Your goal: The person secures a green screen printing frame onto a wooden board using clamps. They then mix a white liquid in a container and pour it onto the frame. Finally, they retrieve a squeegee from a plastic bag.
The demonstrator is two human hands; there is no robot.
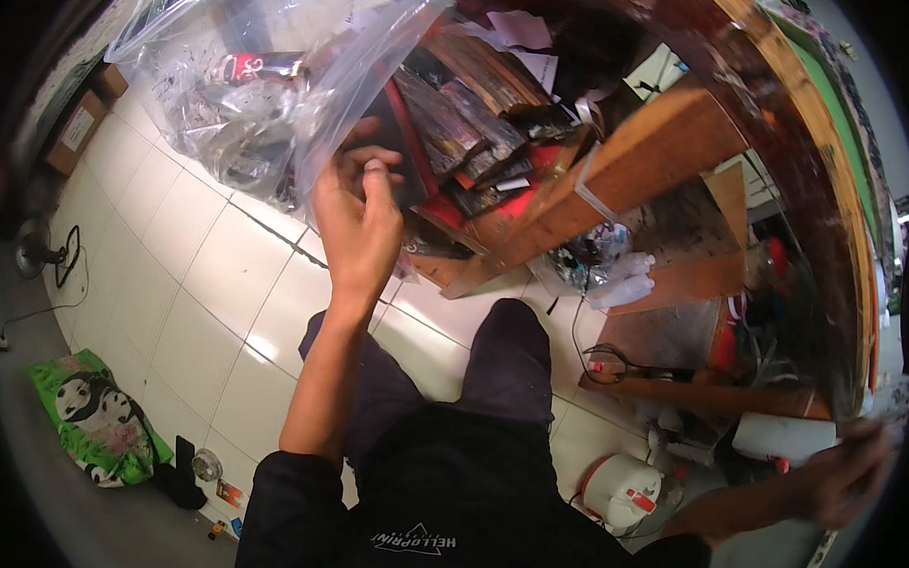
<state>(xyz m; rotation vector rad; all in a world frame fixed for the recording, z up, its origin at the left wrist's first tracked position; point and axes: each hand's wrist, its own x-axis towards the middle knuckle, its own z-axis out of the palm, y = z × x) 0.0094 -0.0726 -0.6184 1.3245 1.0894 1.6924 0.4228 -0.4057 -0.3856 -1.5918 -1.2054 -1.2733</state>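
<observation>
My left hand (362, 216) reaches forward beside a large clear plastic bag (242, 126), next to the open drawer. Its fingers are loosely bent and apart, and I see nothing held in them. Crumpled clear plastic and a red-and-dark wrapped item (267, 67) show through the bag. The open wooden drawer (618, 175) holds several dark, long packets (460, 114), papers and red pieces. Far to the right, my right hand (853, 473) is raised near the table's edge. Motion smears its fingers, so whether it holds anything is hidden.
Under the wooden table (839, 177) are a wooden shelf (711, 390), plastic bottles (624, 290) and cables. A white-and-red round container (619, 490) stands by my right side. On the tiled floor at left lie a green panda-print bag (99, 417) and a small fan (37, 249).
</observation>
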